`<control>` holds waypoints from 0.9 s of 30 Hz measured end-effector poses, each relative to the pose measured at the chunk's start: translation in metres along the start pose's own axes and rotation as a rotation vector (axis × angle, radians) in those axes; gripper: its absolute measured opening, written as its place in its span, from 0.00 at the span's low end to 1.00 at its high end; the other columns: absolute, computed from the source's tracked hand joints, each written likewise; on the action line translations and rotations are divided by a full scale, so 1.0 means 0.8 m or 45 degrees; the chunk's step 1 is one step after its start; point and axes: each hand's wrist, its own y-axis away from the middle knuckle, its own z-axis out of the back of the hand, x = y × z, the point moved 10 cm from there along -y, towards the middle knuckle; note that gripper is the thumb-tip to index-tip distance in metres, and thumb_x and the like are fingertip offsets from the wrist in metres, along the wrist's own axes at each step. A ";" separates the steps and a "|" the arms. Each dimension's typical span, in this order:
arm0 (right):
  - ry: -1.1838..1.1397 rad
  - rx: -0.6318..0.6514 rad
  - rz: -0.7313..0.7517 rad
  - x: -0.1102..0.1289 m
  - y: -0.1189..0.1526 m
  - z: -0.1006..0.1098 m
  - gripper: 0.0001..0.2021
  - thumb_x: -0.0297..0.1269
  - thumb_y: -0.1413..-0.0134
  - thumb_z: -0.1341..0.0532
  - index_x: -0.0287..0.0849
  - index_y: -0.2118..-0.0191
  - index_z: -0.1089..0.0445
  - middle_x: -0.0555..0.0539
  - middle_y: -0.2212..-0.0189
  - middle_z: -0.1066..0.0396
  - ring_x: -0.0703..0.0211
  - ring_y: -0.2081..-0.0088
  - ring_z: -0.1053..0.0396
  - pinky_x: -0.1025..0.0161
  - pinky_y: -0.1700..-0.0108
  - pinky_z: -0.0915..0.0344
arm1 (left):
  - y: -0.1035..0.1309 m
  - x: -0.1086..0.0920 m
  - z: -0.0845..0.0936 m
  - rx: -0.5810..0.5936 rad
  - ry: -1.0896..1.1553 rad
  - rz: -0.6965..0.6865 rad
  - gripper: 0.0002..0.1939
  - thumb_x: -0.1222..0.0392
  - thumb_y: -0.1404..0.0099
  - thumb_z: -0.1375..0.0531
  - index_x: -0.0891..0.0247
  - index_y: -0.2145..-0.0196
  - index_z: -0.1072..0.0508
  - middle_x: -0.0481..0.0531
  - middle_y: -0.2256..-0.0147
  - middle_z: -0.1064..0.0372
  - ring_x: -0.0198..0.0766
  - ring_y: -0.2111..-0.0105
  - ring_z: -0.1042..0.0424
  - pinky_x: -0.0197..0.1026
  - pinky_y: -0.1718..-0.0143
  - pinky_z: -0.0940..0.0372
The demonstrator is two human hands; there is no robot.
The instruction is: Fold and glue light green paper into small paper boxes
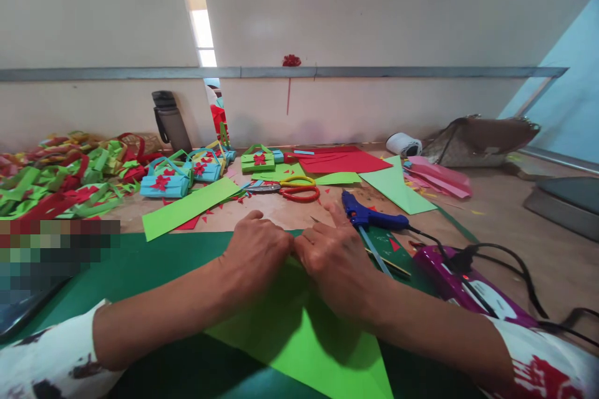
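Observation:
A light green sheet of paper [322,352] lies at a slant over the dark green mat [140,268] in front of me. At its far corner, my left hand [257,246] is closed, its fingers curled down onto the paper. Right beside it, touching, my right hand [334,255] is closed on the same corner, with its index finger stretched forward. A thin dark pointed tip shows by the right hand; what it belongs to is hidden. Both hands cover the paper's corner, so its fold or edge there cannot be seen.
Beyond the hands lie red-and-yellow-handled scissors [299,190] and a blue glue gun [374,215], its cord running to a purple power strip [472,287]. Small blue paper bags [166,182], a green strip [189,207] and red sheets [344,159] sit farther back. A bottle [171,121] stands behind.

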 end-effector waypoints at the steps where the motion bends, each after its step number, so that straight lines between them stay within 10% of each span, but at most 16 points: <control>1: 0.003 0.009 -0.008 0.000 0.000 0.001 0.12 0.20 0.51 0.47 0.39 0.77 0.31 0.47 0.80 0.28 0.57 0.75 0.33 0.43 0.45 0.56 | 0.000 0.002 0.000 -0.005 -0.016 0.010 0.14 0.74 0.44 0.49 0.65 0.83 0.31 0.54 0.82 0.33 0.38 0.79 0.37 0.44 0.67 0.46; 17: -0.139 0.116 -0.185 -0.033 0.009 -0.017 0.10 0.21 0.55 0.45 0.40 0.77 0.30 0.48 0.78 0.28 0.58 0.73 0.32 0.44 0.44 0.56 | -0.001 0.007 -0.004 0.145 -0.290 0.088 0.10 0.70 0.43 0.44 0.66 0.80 0.28 0.54 0.80 0.30 0.36 0.81 0.37 0.42 0.71 0.46; 27: -0.305 0.436 -0.355 -0.065 0.018 -0.011 0.17 0.33 0.58 0.33 0.43 0.58 0.30 0.45 0.65 0.24 0.50 0.61 0.28 0.54 0.53 0.44 | 0.009 0.027 0.001 0.112 -0.268 0.200 0.14 0.68 0.38 0.48 0.66 0.79 0.28 0.52 0.82 0.35 0.37 0.78 0.38 0.38 0.79 0.57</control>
